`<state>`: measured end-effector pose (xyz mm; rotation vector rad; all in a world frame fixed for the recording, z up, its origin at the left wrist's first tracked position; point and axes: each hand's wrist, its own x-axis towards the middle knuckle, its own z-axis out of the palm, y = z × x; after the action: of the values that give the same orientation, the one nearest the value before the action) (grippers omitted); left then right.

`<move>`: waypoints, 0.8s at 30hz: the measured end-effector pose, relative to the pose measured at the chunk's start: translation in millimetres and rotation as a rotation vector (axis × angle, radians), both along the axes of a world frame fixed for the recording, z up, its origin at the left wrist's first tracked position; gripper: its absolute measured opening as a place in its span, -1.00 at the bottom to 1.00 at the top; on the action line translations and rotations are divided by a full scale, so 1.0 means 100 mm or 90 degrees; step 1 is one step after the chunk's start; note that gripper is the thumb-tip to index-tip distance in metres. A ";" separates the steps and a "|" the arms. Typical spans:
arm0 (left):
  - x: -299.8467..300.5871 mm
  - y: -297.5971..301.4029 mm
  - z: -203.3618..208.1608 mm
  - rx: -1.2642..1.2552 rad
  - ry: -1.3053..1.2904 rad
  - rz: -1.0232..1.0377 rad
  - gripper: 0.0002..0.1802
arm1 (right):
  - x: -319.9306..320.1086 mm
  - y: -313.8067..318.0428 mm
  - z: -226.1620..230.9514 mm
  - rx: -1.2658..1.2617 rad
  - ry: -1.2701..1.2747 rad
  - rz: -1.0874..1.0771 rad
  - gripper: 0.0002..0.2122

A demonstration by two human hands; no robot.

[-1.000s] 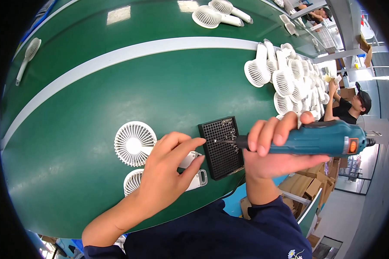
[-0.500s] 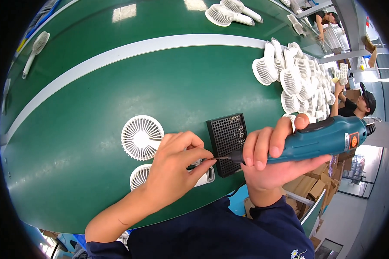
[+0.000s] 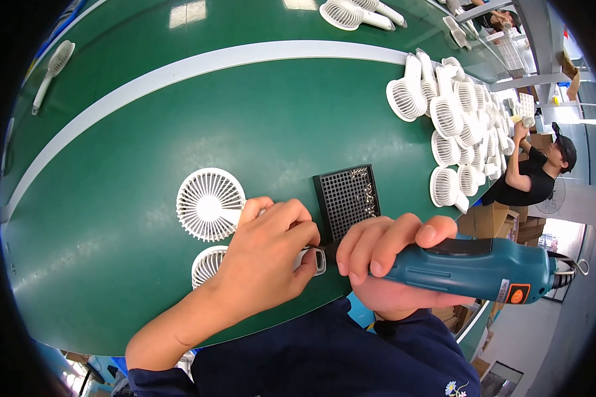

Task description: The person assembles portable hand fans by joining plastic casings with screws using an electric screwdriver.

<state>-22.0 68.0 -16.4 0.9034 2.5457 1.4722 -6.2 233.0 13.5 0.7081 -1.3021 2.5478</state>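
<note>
Two hands (image 3: pixel 268 250) (image 3: pixel 392 268), one teal screwdriver (image 3: pixel 467 270)

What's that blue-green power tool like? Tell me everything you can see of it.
The blue-green power tool has a thick, rounded body that looks like plastic, with a black strip on top, an orange patch near the rear and a wire loop at the back. The right hand grips its front, holding it sideways. Its dark nose points toward the left hand; the tip is hidden.
</note>
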 end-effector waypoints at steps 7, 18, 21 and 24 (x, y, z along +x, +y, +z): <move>0.01 -0.01 0.03 0.012 -0.030 -0.025 -0.85 | 0.02 -0.02 -0.05 -0.018 -0.039 0.042 -0.34; 0.00 0.00 -0.02 0.036 -0.024 -0.030 -0.77 | 0.01 -0.19 -0.08 0.015 0.000 -0.007 -0.56; 0.00 -0.02 -0.04 0.013 -0.021 -0.036 -0.71 | 0.00 -0.19 -0.12 0.137 0.079 -0.038 -0.38; 0.00 -0.05 -0.02 0.008 -0.038 -0.039 -0.70 | -0.04 -0.19 -0.17 0.178 0.146 -0.009 -0.40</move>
<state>-22.2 62.5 -18.4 0.9165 2.4468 1.4766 -10.3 214.2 -3.0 1.0043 -1.5869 2.2154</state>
